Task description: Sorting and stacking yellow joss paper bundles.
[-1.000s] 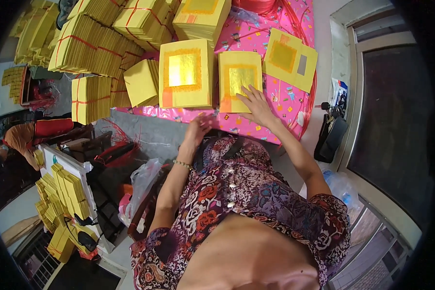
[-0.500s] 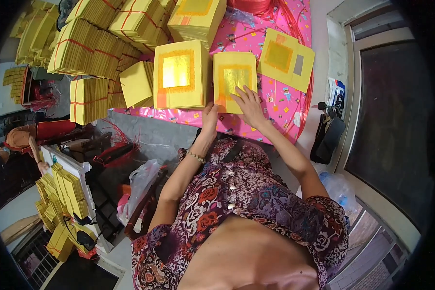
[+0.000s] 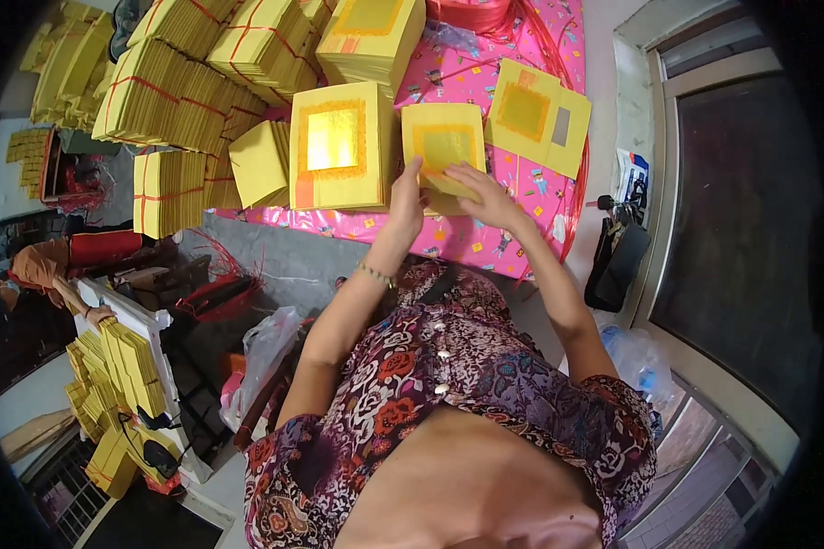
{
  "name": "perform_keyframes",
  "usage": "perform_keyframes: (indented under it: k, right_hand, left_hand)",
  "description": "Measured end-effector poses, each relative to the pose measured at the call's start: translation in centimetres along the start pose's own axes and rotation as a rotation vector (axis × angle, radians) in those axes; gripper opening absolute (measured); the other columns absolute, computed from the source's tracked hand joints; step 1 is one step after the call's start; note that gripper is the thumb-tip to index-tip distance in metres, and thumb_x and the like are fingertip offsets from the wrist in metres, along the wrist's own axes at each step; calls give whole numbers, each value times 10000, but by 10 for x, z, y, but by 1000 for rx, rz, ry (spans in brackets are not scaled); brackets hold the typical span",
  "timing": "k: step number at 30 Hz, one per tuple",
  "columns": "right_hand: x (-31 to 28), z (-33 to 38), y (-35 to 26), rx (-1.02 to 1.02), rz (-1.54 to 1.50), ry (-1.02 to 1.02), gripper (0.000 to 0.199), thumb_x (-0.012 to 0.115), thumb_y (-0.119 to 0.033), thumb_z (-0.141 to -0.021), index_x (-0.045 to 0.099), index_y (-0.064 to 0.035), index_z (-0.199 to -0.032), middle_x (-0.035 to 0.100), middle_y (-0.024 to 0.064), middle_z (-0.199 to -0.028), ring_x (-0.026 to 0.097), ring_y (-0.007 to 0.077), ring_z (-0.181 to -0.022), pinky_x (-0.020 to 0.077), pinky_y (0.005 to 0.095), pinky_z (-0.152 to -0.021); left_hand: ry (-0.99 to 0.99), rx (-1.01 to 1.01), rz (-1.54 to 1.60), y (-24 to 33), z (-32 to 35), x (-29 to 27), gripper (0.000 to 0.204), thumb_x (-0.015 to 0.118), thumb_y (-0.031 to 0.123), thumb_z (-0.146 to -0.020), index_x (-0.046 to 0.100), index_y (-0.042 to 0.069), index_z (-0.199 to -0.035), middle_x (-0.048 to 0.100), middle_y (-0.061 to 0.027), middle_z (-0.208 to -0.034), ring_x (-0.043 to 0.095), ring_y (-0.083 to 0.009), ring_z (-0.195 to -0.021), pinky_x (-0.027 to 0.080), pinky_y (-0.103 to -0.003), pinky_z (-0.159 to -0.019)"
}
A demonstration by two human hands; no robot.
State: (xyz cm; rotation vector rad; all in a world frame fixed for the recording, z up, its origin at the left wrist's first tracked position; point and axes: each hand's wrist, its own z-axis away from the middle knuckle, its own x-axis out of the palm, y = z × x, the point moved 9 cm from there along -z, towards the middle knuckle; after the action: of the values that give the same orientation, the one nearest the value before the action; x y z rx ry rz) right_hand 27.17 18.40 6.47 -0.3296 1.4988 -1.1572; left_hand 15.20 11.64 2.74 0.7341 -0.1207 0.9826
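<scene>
A small stack of yellow joss paper (image 3: 441,119) with a gold foil square on its top sheet lies in front of me. The top sheet's near edge looks bent up toward the foil. My left hand (image 3: 408,197) is closed at the stack's near left corner, thumb up, with the paper's edge at its fingers. Across the near part of the sheet, my right hand (image 3: 487,197) rests with its fingers stretched out. A taller joss paper stack (image 3: 339,142) stands just left, close to my left hand.
Tied yellow paper bundles (image 3: 160,91) crowd the far left. Two loose printed sheets (image 3: 536,114) lie to the right on the pink patterned tablecloth (image 3: 522,229). Red plastic strapping (image 3: 485,14) is at the back. At the lower left, another person's hand (image 3: 99,315) is by more paper bundles.
My left hand has moved up from below the stack's corner onto its left edge. My right hand has shifted slightly nearer, and the sheet's near edge now looks bent up.
</scene>
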Motion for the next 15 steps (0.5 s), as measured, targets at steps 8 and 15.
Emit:
perform_keyframes:
  k: [8, 15]
  right_hand:
    - [-35, -7, -11, 64, -119, 1, 578, 558, -93, -782, 441, -100, -1348, 452, 148, -1349, 391, 291, -1287, 308, 383, -1076]
    - [-90, 13, -1, 59, -450, 493, 662, 600, -247, -871, 289, -36, -1415, 313, 170, -1427, 288, 296, -1336, 254, 371, -1092]
  left_hand:
    - [-59, -294, -31, 7, -37, 29, 335, 345, 12, -855, 458, 0, -1170, 514, -175, -1142, 521, -299, -1086, 448, -512, -921]
    - [-184, 199, -119, 53, -6, 59, 490, 343, -87, -780, 407, -27, -1262, 527, -179, -1160, 567, -274, -1062, 525, -475, -818]
